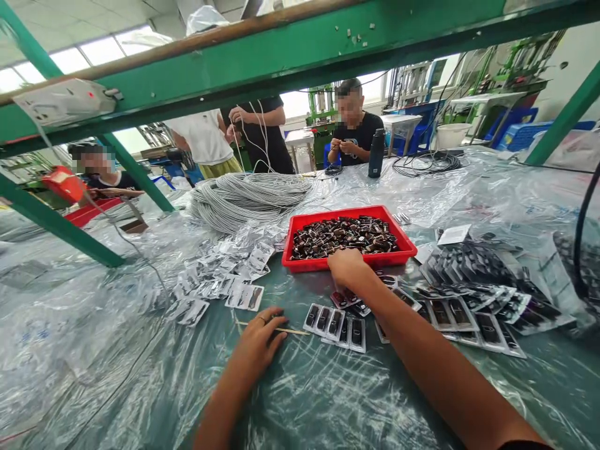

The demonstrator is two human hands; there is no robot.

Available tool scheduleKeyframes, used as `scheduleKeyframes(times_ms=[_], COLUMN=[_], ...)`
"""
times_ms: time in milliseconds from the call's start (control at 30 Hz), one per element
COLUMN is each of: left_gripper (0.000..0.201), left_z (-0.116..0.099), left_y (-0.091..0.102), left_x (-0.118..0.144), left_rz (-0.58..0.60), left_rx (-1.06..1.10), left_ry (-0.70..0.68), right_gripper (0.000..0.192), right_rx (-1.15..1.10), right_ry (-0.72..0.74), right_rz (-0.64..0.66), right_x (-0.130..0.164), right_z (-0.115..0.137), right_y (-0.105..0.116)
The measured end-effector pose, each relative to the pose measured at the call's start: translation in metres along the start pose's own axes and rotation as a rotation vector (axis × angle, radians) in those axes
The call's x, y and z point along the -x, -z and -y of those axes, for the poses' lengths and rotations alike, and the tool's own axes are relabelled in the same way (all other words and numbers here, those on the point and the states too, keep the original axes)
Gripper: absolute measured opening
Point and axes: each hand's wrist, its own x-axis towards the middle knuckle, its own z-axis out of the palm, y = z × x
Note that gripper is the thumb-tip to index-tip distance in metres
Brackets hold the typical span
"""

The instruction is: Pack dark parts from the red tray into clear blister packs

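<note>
My left hand [263, 337] rests on the plastic-covered table, fingers stretched and apart. A thin wooden stick [296, 331] runs under its fingers. Beside the stick lie clear blister trays [335, 325] with small black parts in their pockets. My right hand [349, 269] is at the front rim of a red plastic tray [307, 265]; its fingertips are hidden, so I cannot see whether they hold anything. Many small black-and-metal parts [344, 236] are heaped in the tray. More filled blister trays [452, 309] lie to the right of my right forearm.
Empty-looking blister trays [244, 295] are scattered on the left. Behind them lies a coil of grey cable [248, 197]. A dark bottle [376, 153] and a black cable coil [427, 164] stand farther back. Several people are beyond the table. A green beam [281, 56] crosses overhead.
</note>
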Motion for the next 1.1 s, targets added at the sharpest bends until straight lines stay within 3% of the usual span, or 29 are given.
scheduleKeyframes(times_ms=[167,400,600,733,800,900,1000,1100], left_gripper=[0.025,0.012,0.015,0.013,0.012,0.014,0.021,0.027], left_z=[-0.011,-0.020,-0.043,-0.063,-0.069,-0.073,-0.072,-0.070], left_y=[0.008,0.018,0.019,0.022,0.024,0.025,0.023,0.019], left_x=[0.027,0.104,0.135,0.134,0.132,0.131,0.130,0.125], left_rz=[-0.152,-0.390,-0.489,-0.497,-0.490,-0.516,-0.520,-0.516], left_rx=[-0.065,-0.039,-0.005,0.058,0.098,0.157,0.220,0.304], left_ry=[0.000,0.133,0.233,0.300,0.323,0.371,0.468,0.576], right_gripper=[0.029,0.030,0.026,0.030,0.029,0.031,0.036,0.034], right_rx=[0.082,0.170,0.035,-0.277,-0.363,-0.361,-0.308,-0.222], right_ry=[0.014,0.234,0.586,0.845,0.811,0.596,0.465,0.462], right_rz=[-0.035,-0.141,-0.239,-0.122,-0.064,-0.142,-0.238,-0.232], right_x=[0.009,0.019,0.027,0.016,0.003,-0.014,-0.019,-0.015], right_z=[0.003,-0.002,0.046,0.085,0.097,0.101,0.092,0.079], right_y=[-0.006,0.014,0.013,-0.012,-0.032,-0.057,-0.061,-0.052])
